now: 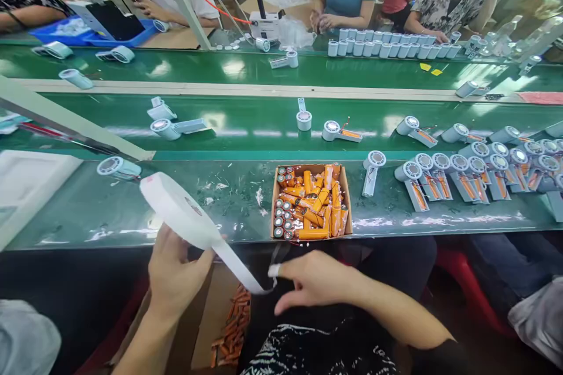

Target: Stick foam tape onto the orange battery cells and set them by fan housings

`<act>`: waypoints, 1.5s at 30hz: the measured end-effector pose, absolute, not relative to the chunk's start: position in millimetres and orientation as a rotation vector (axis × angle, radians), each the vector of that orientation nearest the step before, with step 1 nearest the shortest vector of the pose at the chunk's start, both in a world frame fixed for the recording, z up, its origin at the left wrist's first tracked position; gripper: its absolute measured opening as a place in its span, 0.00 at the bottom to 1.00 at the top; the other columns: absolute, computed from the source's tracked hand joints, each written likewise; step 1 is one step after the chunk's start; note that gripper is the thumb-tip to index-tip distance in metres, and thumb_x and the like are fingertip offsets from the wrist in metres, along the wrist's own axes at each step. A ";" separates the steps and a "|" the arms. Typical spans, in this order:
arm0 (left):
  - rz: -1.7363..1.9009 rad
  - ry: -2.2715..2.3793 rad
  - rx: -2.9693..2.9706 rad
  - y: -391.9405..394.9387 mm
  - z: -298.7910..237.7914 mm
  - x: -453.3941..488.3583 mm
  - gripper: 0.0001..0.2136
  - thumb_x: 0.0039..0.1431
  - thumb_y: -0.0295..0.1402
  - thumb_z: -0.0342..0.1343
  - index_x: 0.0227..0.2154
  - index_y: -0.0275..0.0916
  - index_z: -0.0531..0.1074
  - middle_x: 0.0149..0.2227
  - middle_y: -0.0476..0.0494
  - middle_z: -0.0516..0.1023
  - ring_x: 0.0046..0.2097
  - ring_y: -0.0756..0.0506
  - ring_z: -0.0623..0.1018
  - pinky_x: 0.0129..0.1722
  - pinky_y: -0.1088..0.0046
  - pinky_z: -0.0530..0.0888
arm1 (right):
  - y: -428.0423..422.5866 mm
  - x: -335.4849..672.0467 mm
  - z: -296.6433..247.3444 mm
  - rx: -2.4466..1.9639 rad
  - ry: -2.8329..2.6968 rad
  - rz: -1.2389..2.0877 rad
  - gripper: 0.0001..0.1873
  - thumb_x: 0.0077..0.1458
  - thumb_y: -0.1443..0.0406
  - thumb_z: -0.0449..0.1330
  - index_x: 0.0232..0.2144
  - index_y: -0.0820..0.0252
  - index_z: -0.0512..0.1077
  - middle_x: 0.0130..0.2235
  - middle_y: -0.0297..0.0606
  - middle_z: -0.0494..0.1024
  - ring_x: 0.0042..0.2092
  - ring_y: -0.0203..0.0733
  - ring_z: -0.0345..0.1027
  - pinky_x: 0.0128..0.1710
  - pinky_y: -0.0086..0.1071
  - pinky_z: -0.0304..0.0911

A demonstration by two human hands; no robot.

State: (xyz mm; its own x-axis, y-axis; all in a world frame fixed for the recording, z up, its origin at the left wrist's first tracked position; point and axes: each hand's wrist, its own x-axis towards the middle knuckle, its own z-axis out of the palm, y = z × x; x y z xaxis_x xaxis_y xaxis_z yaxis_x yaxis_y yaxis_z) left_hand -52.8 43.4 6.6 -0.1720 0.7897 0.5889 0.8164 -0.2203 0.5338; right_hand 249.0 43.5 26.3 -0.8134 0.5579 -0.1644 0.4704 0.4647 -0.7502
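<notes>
1. Head view is showing the person's left hand (176, 272) gripping a white tape roll (178, 208), fingers closed around its lower edge, the roll tilting up and to the left over the near edge of the table (132, 217).
2. A strip of white tape (240, 272) is running from the roll down and to the right, ending at the right hand (314, 281).
3. The right hand is pinching the strip's free end, with a bit of tape sticking to a fingertip (273, 270); the other fingers are spreading loosely.
4. The two hands are sitting apart, joined only by the stretched strip, both nearer than the table's front edge and above the person's lap.
5. A cardboard box of orange batteries (311, 202) is standing on the table just beyond the right hand, the cells lying in a jumble, some showing their metal ends.
6. A second carton (220, 316) is sitting low between the hands, with more orange cells (233, 328) spilling along its right side.
7. To the right on the table, a cluster of pale handheld fan bodies (461, 176) is lying with orange cells set in their handles.
8. More fan bodies are lying scattered on the green conveyor belt (246, 123) farther away.
9. At the far side, other people are sitting behind a row of white cylinders (387, 47).
</notes>
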 end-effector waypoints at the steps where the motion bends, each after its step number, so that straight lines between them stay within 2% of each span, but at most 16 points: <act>1: -1.370 -1.890 -2.007 43.2 6.6 -51.1 0.13 0.58 0.39 0.69 0.43 0.42 0.78 0.48 0.42 0.79 0.58 0.35 0.80 0.59 0.56 0.80 | 57.4 255.6 36.9 -0.986 -2.556 1.167 0.21 0.68 0.51 0.65 0.55 0.57 0.78 0.43 0.40 0.87 0.40 0.43 0.80 0.37 0.30 0.67; 3: -1.325 -1.772 -2.030 44.0 7.7 -43.8 0.15 0.59 0.38 0.70 0.47 0.44 0.77 0.49 0.41 0.78 0.65 0.31 0.74 0.67 0.49 0.73 | 90.3 263.2 56.9 -1.263 -2.474 0.857 0.18 0.73 0.54 0.59 0.55 0.58 0.77 0.46 0.43 0.85 0.46 0.46 0.79 0.43 0.33 0.67; 5: -1.284 -1.729 -2.078 46.7 9.4 -33.1 0.17 0.60 0.36 0.69 0.50 0.45 0.75 0.50 0.40 0.77 0.69 0.30 0.70 0.70 0.44 0.68 | 123.4 261.3 69.2 -1.541 -2.474 0.572 0.18 0.75 0.57 0.54 0.53 0.61 0.77 0.47 0.49 0.84 0.50 0.51 0.78 0.48 0.38 0.67; 9: -1.229 -1.624 -2.234 55.0 10.8 -10.7 0.20 0.63 0.29 0.65 0.56 0.44 0.70 0.52 0.37 0.75 0.71 0.27 0.65 0.68 0.38 0.67 | 166.4 242.7 69.6 -1.685 -2.661 0.428 0.20 0.73 0.55 0.57 0.49 0.67 0.79 0.47 0.57 0.84 0.54 0.59 0.77 0.54 0.46 0.67; 12: -1.222 -1.509 -2.316 58.7 9.3 -1.3 0.27 0.62 0.26 0.64 0.62 0.46 0.66 0.53 0.36 0.75 0.71 0.26 0.64 0.67 0.35 0.68 | 176.8 244.6 64.1 -1.655 -2.635 0.517 0.14 0.70 0.59 0.62 0.46 0.65 0.81 0.46 0.54 0.86 0.54 0.59 0.79 0.59 0.51 0.66; 15: -1.212 -1.479 -2.331 58.1 6.8 0.1 0.31 0.62 0.25 0.64 0.66 0.47 0.63 0.53 0.35 0.75 0.71 0.26 0.65 0.67 0.34 0.67 | 175.3 269.6 61.1 -1.564 -2.199 0.838 0.12 0.65 0.64 0.66 0.49 0.61 0.80 0.47 0.46 0.87 0.52 0.51 0.81 0.58 0.44 0.70; 19: -1.165 -1.443 -2.359 57.4 3.5 -0.1 0.30 0.62 0.24 0.64 0.65 0.45 0.63 0.53 0.33 0.75 0.71 0.25 0.63 0.66 0.34 0.67 | 157.0 300.6 56.7 -1.139 -1.481 1.243 0.21 0.63 0.53 0.67 0.53 0.59 0.78 0.50 0.43 0.85 0.48 0.45 0.82 0.52 0.41 0.76; 21: -1.143 -1.422 -2.377 59.1 3.4 2.8 0.30 0.62 0.23 0.63 0.65 0.43 0.64 0.53 0.32 0.75 0.71 0.24 0.62 0.66 0.33 0.67 | 143.2 302.1 55.8 -0.960 -1.351 1.392 0.27 0.60 0.48 0.69 0.54 0.57 0.75 0.49 0.42 0.84 0.44 0.44 0.82 0.49 0.40 0.78; 23: -1.124 -1.394 -2.382 61.5 5.4 7.2 0.30 0.61 0.22 0.63 0.64 0.43 0.64 0.53 0.32 0.76 0.69 0.25 0.64 0.66 0.32 0.67 | 129.4 296.6 58.3 -0.884 -1.321 1.481 0.28 0.60 0.46 0.70 0.54 0.56 0.74 0.46 0.40 0.84 0.40 0.42 0.82 0.48 0.40 0.79; 27: -1.000 -1.313 -2.401 63.3 13.0 14.2 0.29 0.58 0.18 0.62 0.61 0.43 0.68 0.53 0.34 0.78 0.66 0.28 0.67 0.65 0.38 0.70 | 107.4 288.2 75.3 -0.939 -1.479 1.360 0.21 0.68 0.50 0.62 0.55 0.55 0.71 0.46 0.41 0.84 0.44 0.45 0.81 0.51 0.41 0.76; 31: -0.893 -1.307 -2.378 60.2 18.9 17.0 0.31 0.57 0.17 0.60 0.62 0.46 0.72 0.51 0.36 0.80 0.71 0.27 0.58 0.60 0.48 0.76 | 95.6 293.4 93.6 -1.233 -1.875 0.969 0.10 0.71 0.58 0.57 0.49 0.56 0.73 0.35 0.37 0.81 0.33 0.43 0.75 0.36 0.34 0.68; 33: -0.858 -1.313 -2.356 58.5 20.1 18.1 0.31 0.58 0.18 0.60 0.63 0.45 0.72 0.50 0.37 0.81 0.70 0.28 0.59 0.61 0.48 0.75 | 92.9 295.3 96.1 -1.331 -1.990 0.779 0.10 0.70 0.59 0.57 0.47 0.56 0.73 0.31 0.35 0.79 0.29 0.43 0.71 0.31 0.33 0.62; 36: -0.816 -1.316 -2.323 57.0 21.1 19.1 0.30 0.60 0.20 0.60 0.64 0.44 0.71 0.50 0.37 0.82 0.66 0.30 0.64 0.62 0.49 0.73 | 90.2 293.6 91.6 -1.371 -2.073 0.613 0.11 0.70 0.58 0.59 0.48 0.57 0.74 0.32 0.37 0.80 0.32 0.44 0.73 0.32 0.33 0.60; 39: -0.747 -1.294 -2.315 57.6 24.7 17.2 0.30 0.61 0.21 0.60 0.66 0.46 0.71 0.52 0.39 0.83 0.62 0.33 0.69 0.64 0.50 0.71 | 89.2 291.3 86.4 -1.344 -2.143 0.636 0.09 0.70 0.57 0.61 0.41 0.56 0.73 0.34 0.38 0.81 0.33 0.44 0.73 0.33 0.33 0.60; 42: -0.678 -1.207 -2.350 59.7 34.9 13.5 0.31 0.62 0.20 0.58 0.67 0.48 0.70 0.53 0.43 0.83 0.57 0.36 0.70 0.67 0.50 0.69 | 92.1 293.4 85.5 -1.346 -2.047 0.806 0.12 0.68 0.59 0.62 0.32 0.56 0.71 0.29 0.33 0.77 0.31 0.40 0.70 0.33 0.32 0.62; 45: -0.638 -1.116 -2.392 62.5 48.5 14.4 0.30 0.63 0.21 0.58 0.66 0.48 0.71 0.52 0.46 0.83 0.53 0.36 0.69 0.70 0.49 0.65 | 98.5 294.5 82.2 -1.270 -1.728 1.093 0.11 0.63 0.57 0.66 0.32 0.56 0.76 0.30 0.32 0.79 0.34 0.42 0.75 0.39 0.34 0.71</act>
